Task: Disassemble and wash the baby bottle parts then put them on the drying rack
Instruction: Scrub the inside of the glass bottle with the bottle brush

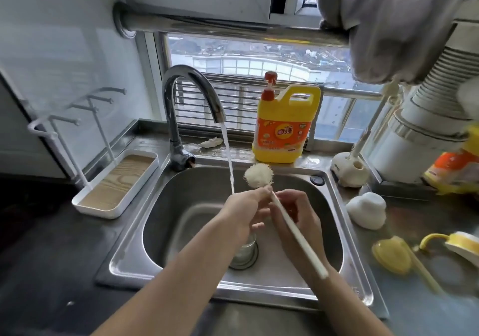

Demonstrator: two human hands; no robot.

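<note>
Over the steel sink (334, 221), my left hand (243, 211) pinches the white bottle brush (259, 176) just below its bristle head. My right hand (295, 219) curls around the brush's long handle, which runs back past my wrist. The brush head sits right beside the running water stream (229, 159). A clear bottle (245, 250) stands over the drain, partly hidden under my left hand. On the right counter lie a white dome cap (366, 211), a yellow round part with a straw (392, 255) and a yellow-handled collar (461, 247). The white drying rack (116, 180) with pegs stands at the left.
The faucet (191, 97) arches over the sink's back left. A yellow dish soap jug (285, 126) stands on the window ledge. A white brush stand (350, 171) sits at the sink's back right corner. A grey cloth (388, 25) hangs overhead.
</note>
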